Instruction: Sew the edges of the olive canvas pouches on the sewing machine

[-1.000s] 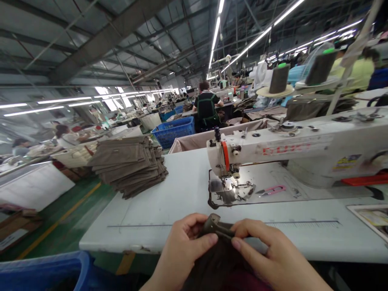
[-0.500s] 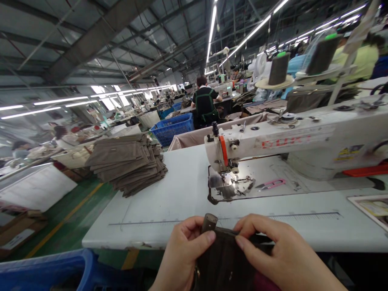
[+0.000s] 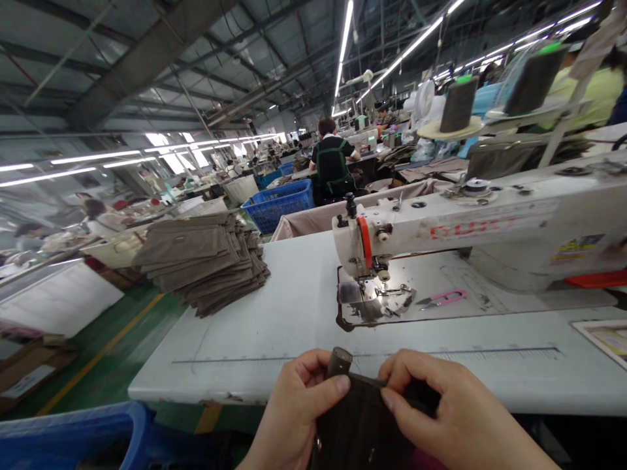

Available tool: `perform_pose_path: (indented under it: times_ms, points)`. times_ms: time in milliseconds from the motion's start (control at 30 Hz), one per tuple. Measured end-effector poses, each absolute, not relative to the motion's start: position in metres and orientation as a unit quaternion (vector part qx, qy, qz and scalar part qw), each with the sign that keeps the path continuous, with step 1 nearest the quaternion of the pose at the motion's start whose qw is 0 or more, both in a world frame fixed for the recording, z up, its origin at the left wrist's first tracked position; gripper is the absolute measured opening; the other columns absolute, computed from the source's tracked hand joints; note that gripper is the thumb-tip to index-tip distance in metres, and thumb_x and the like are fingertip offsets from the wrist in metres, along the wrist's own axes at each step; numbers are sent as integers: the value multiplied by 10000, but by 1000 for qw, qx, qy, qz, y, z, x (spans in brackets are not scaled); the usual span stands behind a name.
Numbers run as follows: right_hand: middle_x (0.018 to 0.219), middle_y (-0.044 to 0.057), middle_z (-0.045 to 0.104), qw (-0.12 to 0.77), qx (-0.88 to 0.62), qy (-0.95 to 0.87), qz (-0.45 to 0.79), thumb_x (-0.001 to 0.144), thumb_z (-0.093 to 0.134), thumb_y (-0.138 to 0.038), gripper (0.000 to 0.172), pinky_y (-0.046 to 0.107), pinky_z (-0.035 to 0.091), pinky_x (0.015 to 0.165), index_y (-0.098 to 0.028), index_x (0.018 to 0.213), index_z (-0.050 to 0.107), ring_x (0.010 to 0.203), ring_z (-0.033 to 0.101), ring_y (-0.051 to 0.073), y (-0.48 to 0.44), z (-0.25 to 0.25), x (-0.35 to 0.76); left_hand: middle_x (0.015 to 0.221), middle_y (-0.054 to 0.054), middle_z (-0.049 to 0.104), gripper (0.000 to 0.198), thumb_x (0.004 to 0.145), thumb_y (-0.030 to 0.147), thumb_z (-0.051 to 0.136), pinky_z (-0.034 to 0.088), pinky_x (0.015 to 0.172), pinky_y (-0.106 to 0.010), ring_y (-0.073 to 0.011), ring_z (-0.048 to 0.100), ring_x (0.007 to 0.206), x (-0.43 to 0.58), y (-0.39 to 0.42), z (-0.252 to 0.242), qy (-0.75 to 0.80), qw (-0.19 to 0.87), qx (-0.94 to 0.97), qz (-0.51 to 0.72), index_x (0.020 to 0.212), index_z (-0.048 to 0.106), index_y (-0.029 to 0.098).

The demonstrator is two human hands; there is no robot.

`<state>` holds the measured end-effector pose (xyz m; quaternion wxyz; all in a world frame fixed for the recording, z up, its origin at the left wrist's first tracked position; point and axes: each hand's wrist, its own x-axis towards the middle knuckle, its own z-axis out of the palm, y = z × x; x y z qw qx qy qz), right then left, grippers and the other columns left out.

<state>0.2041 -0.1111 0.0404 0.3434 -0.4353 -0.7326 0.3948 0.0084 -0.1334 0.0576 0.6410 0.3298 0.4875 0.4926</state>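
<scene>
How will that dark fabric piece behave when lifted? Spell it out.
The dark brown fabric piece will probably flop, since it appears to hang from the left hand and right hand. The folded strip seems stiffer, its end standing up above the left hand.

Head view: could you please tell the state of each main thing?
Left hand, pinching dark cloth
Right hand, pinching the same cloth
Dark cloth, held between both hands
Cloth stack, piled unevenly
Pink thread snips, lying unheld
Sewing machine, no cloth fed; whether running, cannot tell
Far blue basket, open-topped
Ceiling lights, lit
</scene>
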Motion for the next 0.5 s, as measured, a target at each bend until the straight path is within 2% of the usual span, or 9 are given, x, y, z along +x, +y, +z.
perform_pose_path:
  times_ms: [133, 200, 267, 333, 400, 500]
  points:
    - [679, -40, 621, 323, -458, -727, 396, 779, 538, -194, 96, 234, 447, 577, -229, 691, 522, 619, 580, 138, -107, 37, 203, 768, -49, 641, 255, 668, 244, 798, 445, 666, -247, -146, 584, 690, 1, -129, 57, 470, 683, 342, 443, 834, 657, 110]
    - [658, -53, 592, 314, -450, -734, 401, 776, 524, -146, 95, 219, 434, 553, -233, 737, 528, 603, 566, 128, -105, 39, 202, 787, -52, 642, 252, 703, 271, 757, 434, 663, -245, -146, 579, 694, -6, -123, 59, 493, 668, 374, 414, 867, 652, 110]
    - [737, -45, 624, 312, -379, -768, 412, 795, 482, -92, 182, 202, 459, 609, -239, 822, 585, 679, 600, 120, -100, 43, 199, 797, -39, 637, 245, 751, 303, 695, 422, 657, -236, -140, 566, 698, -13, -111, 61, 528, 622, 450, 363, 901, 642, 117]
    - [900, -26, 669, 304, -278, -814, 410, 823, 428, -37, 330, 188, 481, 741, -252, 948, 646, 835, 634, 111, -92, 42, 193, 796, -26, 630, 239, 787, 330, 621, 419, 654, -237, -143, 557, 705, -21, -91, 61, 553, 557, 554, 277, 909, 631, 125]
    - [992, -22, 678, 271, -227, -871, 341, 846, 421, -10, 406, 166, 477, 797, -265, 1059, 654, 901, 638, 98, -79, 35, 184, 760, -15, 621, 211, 781, 319, 586, 416, 639, -244, -151, 548, 692, -28, -66, 58, 565, 492, 632, 198, 862, 630, 129]
    - [886, -20, 671, 203, -244, -935, 160, 871, 522, -70, 312, 191, 497, 694, -261, 1071, 665, 763, 638, 124, -50, 14, 169, 667, 2, 600, 106, 729, 242, 615, 394, 606, -260, -160, 527, 637, -31, -20, 43, 586, 415, 678, 155, 752, 635, 140]
